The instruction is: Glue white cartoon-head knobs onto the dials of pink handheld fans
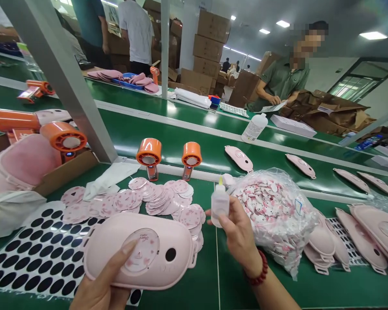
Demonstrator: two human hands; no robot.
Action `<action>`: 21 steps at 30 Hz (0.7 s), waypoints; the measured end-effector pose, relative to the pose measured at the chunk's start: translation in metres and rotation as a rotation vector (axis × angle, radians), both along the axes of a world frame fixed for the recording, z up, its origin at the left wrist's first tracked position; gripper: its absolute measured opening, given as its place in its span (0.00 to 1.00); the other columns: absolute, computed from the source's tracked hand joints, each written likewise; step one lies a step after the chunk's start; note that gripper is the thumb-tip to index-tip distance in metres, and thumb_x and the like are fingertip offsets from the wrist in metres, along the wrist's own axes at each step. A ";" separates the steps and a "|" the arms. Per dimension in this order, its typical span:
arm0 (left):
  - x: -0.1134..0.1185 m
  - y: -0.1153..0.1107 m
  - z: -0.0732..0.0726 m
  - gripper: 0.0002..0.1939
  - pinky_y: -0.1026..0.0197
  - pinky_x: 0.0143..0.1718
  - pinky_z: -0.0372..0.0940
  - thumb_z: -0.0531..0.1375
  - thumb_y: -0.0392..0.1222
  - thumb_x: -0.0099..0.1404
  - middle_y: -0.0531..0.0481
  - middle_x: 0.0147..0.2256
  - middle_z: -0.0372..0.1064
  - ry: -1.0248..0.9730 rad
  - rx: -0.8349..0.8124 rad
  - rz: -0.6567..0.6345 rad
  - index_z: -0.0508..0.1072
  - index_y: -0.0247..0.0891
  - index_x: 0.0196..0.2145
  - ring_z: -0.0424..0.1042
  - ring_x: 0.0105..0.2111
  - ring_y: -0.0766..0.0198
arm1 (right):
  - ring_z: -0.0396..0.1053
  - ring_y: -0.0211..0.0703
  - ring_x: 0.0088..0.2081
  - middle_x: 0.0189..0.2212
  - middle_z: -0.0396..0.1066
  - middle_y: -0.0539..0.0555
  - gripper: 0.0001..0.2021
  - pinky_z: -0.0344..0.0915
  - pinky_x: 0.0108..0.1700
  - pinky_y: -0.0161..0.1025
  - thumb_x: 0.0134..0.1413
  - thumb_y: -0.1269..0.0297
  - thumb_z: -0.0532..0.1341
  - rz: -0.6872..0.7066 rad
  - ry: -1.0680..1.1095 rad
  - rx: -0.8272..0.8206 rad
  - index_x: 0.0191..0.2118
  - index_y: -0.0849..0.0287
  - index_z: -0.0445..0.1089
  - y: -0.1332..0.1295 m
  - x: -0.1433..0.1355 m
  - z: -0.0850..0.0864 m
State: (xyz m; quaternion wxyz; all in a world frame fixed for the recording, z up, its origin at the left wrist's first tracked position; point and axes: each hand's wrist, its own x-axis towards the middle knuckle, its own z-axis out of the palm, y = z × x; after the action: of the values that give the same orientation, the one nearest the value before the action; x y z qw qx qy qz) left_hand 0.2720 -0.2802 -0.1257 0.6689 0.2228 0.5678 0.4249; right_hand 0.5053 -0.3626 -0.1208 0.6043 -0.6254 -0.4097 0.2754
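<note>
My left hand (100,280) is closed on a pink plastic cover (173,230), its thumb on the round printed disc (147,254) set in the middle. A black dot (170,254) sits to the right of that disc. In my right hand (237,234) is a small clear squeeze bottle (220,204) with a yellow tip, held upright. Behind the cover lie loose piles of round pink printed discs (158,198). Under it is a sheet of black oval stickers (35,249). Right of my right hand stands a clear bag (271,202) full of small pink and white pieces.
Two orange handheld fans (149,153) stand at the belt's edge. More pink covers (239,158) lie on the green conveyor and in a stack (375,232) at right. A white bottle (255,128) stands farther back. A metal post (67,77) rises at left. A co-worker (283,82) stands across.
</note>
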 end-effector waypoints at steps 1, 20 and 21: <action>0.001 -0.001 0.002 0.43 0.55 0.47 0.75 0.81 0.49 0.37 0.51 0.58 0.75 -0.025 -0.007 0.010 0.78 0.55 0.54 0.69 0.62 0.45 | 0.78 0.47 0.35 0.39 0.77 0.54 0.17 0.76 0.34 0.41 0.63 0.49 0.61 0.047 0.048 0.026 0.52 0.52 0.65 -0.010 -0.002 0.007; 0.014 -0.026 0.026 0.47 0.53 0.46 0.78 0.81 0.46 0.36 0.45 0.48 0.82 -0.035 0.163 -0.018 0.76 0.42 0.57 0.80 0.47 0.42 | 0.71 0.45 0.26 0.28 0.77 0.51 0.08 0.70 0.29 0.42 0.48 0.60 0.71 0.125 -0.150 0.190 0.37 0.51 0.80 -0.017 -0.052 0.060; 0.014 -0.026 0.026 0.47 0.53 0.44 0.78 0.81 0.46 0.35 0.45 0.46 0.82 -0.018 0.168 -0.010 0.77 0.41 0.55 0.80 0.45 0.43 | 0.72 0.46 0.26 0.29 0.78 0.51 0.08 0.71 0.29 0.42 0.48 0.60 0.71 0.132 -0.158 0.188 0.37 0.50 0.80 -0.016 -0.053 0.060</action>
State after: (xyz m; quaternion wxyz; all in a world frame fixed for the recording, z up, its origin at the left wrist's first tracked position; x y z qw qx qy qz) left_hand 0.2859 -0.3062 -0.0997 0.6551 0.2768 0.5230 0.4698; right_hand 0.4522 -0.3783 -0.0612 0.6069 -0.5573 -0.5202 0.2248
